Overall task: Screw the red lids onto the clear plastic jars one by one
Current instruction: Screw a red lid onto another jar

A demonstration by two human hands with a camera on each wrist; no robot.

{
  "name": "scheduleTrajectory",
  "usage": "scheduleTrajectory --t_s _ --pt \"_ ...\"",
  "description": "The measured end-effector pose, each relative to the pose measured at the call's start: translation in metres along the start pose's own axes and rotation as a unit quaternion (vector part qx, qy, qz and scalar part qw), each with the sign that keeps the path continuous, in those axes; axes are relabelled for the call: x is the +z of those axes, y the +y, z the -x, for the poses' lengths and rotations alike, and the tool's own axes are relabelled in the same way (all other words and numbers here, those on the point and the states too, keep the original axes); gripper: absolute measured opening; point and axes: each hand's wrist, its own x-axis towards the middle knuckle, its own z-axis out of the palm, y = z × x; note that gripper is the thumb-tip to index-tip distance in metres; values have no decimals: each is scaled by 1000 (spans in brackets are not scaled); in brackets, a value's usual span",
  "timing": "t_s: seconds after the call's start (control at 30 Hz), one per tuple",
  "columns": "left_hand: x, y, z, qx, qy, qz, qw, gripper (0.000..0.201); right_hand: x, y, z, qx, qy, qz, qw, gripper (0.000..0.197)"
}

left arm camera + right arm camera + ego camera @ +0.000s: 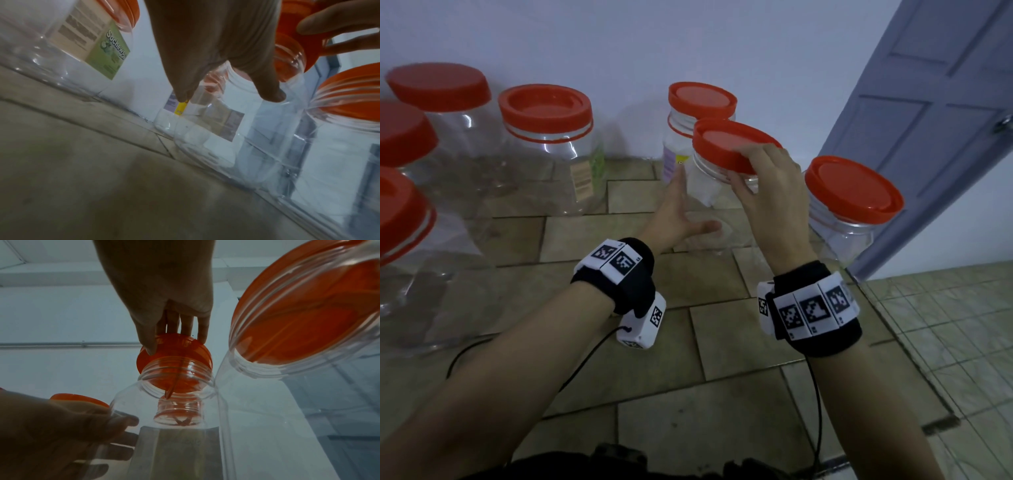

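A clear plastic jar (705,195) stands on the tiled floor in the middle of the head view. Its mouth is partly covered by a red lid (726,144) that sits tilted on it, the far left edge higher. My right hand (753,168) pinches the lid's near rim from above, thumb on one side and fingers on the other. The right wrist view shows the lid (174,350) over the threaded neck of the jar (176,374). My left hand (695,200) lies spread against the jar's left side, fingers straight and thumb across the near face.
Several capped jars stand at the left along the wall, the nearest big one (544,144) with a green label. One capped jar (702,99) stands behind the middle jar and another (852,195) to its right. A blue door (928,120) stands at the right.
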Motion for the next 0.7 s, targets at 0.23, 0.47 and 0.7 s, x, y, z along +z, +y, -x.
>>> scheduleTrajectory --t_s 0.23,0.47,0.7 --pt "-14 2 14 -28 56 -49 997 114 -17 -10 -2 -11 111 -38 993 32" --pt "-48 16 55 -16 64 -98 993 115 -34 -16 -5 49 151 -158 975 32" --pt "-81 10 106 3 49 -131 990 132 -47 -26 -2 84 152 -224 959 29"
